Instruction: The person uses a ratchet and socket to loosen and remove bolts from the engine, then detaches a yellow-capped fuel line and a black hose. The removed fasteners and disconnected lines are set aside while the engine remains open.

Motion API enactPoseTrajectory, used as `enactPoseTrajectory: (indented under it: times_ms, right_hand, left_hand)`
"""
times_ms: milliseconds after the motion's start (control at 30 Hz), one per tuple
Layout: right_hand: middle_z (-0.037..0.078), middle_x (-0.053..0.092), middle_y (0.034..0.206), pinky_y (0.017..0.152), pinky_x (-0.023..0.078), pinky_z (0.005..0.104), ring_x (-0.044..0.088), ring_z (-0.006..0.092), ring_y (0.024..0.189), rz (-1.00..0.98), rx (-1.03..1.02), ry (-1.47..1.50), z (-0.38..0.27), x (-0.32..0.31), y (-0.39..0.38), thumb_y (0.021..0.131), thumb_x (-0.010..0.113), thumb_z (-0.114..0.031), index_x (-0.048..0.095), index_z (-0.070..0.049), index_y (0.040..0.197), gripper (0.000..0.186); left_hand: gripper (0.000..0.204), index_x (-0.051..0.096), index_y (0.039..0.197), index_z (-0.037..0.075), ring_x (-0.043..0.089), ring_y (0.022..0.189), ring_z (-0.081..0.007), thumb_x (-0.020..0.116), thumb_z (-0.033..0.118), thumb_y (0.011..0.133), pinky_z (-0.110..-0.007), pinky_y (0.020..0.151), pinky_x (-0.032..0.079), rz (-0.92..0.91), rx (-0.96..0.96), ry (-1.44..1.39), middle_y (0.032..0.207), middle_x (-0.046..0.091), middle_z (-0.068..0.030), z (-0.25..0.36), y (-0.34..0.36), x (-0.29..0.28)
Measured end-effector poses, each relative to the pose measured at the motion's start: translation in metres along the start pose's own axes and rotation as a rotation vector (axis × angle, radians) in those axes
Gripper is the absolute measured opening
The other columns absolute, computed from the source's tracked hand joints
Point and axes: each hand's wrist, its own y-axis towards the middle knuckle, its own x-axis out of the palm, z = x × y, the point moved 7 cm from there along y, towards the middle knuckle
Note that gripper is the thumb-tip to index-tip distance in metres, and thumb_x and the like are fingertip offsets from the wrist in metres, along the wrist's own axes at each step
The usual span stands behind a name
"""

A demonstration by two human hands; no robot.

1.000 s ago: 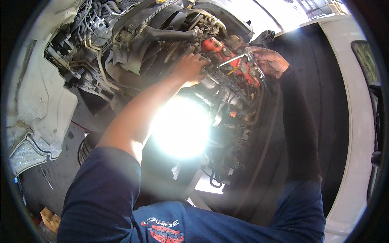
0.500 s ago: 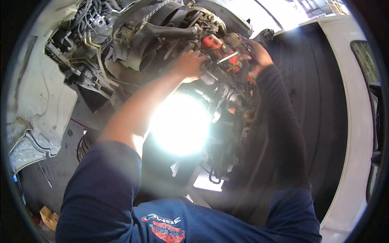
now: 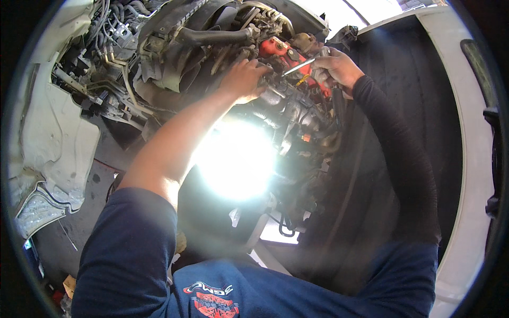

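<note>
An exposed engine [image 3: 297, 108] with a red cover [image 3: 274, 46] lies before me. My right hand [image 3: 336, 69], in a dark sleeve, grips a slim tool with a shiny metal shaft [image 3: 299, 67], its handle mostly hidden by the fingers. The tool slants down to the left, and its tip is close to dark parts beside my left hand. My left hand [image 3: 244, 80] is on the engine left of that tip, fingers curled over a dark part; what they hold is hidden.
A thick black hose [image 3: 212, 38] crosses behind my left hand. A white body panel [image 3: 63, 122] stands at the left. On the right is a dark panel [image 3: 408, 106] with a white edge. A glaring light [image 3: 236, 161] washes out the area below my left hand.
My right hand has shifted slightly right and turned, so more of the metal shaft shows. My left hand stays at nearly the same spot on the engine.
</note>
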Motion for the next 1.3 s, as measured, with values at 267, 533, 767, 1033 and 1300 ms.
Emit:
enactPoseTrajectory:
  times_ms: [267, 533, 767, 1033, 1300]
  right_hand:
    - [0.008, 0.075, 0.099, 0.067, 0.067, 0.0308, 0.075, 0.0133, 0.079, 0.028, 0.066, 0.198, -0.01, -0.002, -0.009, 0.107, 0.057, -0.013, 0.075, -0.003, 0.129, 0.03]
    - [0.009, 0.073, 0.094, 0.057, 0.061, 0.0307, 0.073, 0.0147, 0.074, 0.061, 0.097, 0.313, -0.016, -0.001, -0.014, 0.1, 0.07, -0.026, 0.077, 0.0, 0.112, 0.029]
    - [0.018, 0.072, 0.105, 0.093, 0.055, 0.0385, 0.071, 0.0265, 0.098, 0.055, -0.355, -0.182, -0.049, -0.011, -0.004, 0.091, 0.078, -0.026, 0.061, -0.003, 0.14, 0.057]
    - [0.015, 0.072, 0.09, 0.075, 0.056, 0.0445, 0.073, 0.0299, 0.08, 0.121, -0.648, -0.733, -0.062, -0.023, -0.016, 0.092, 0.083, -0.044, 0.074, -0.003, 0.11, 0.046]
    - [0.008, 0.069, 0.084, 0.073, 0.058, 0.0351, 0.066, 0.0209, 0.073, 0.022, -0.087, -0.367, -0.03, -0.016, 0.018, 0.096, 0.079, -0.049, 0.075, -0.009, 0.114, 0.044]
  left_hand:
    - [0.082, 0.05, 0.158, 0.015, 0.053, 0.14, -0.0409, 0.062, 0.07, 0.099, -0.05, 0.12, 0.041, 0.176, -0.193, -0.318, 0.148, 0.055, -0.027, 0.049, -0.016, -0.059]
    - [0.036, 0.066, 0.12, 0.002, 0.071, 0.103, -0.0346, 0.068, 0.032, 0.101, -0.045, 0.088, 0.054, 0.177, -0.593, -1.858, 0.106, 0.075, -0.0148, 0.239, -0.011, -0.023]
    - [0.048, 0.06, 0.127, -0.01, 0.064, 0.122, -0.0487, 0.069, 0.028, 0.098, -0.054, 0.103, 0.048, 0.509, -0.309, -1.264, 0.127, 0.066, -0.0345, 0.269, 0.089, 0.019]
    - [0.056, 0.062, 0.129, -0.001, 0.065, 0.117, -0.0441, 0.079, 0.037, 0.092, -0.052, 0.105, 0.049, 0.363, -0.151, -0.705, 0.123, 0.068, -0.0269, 0.148, -0.007, 0.002]
    - [0.065, 0.069, 0.135, 0.005, 0.056, 0.13, -0.0394, 0.074, 0.054, 0.093, -0.051, 0.115, 0.043, 0.048, 0.047, 0.121, 0.13, 0.061, -0.0219, 0.042, 0.032, -0.005]
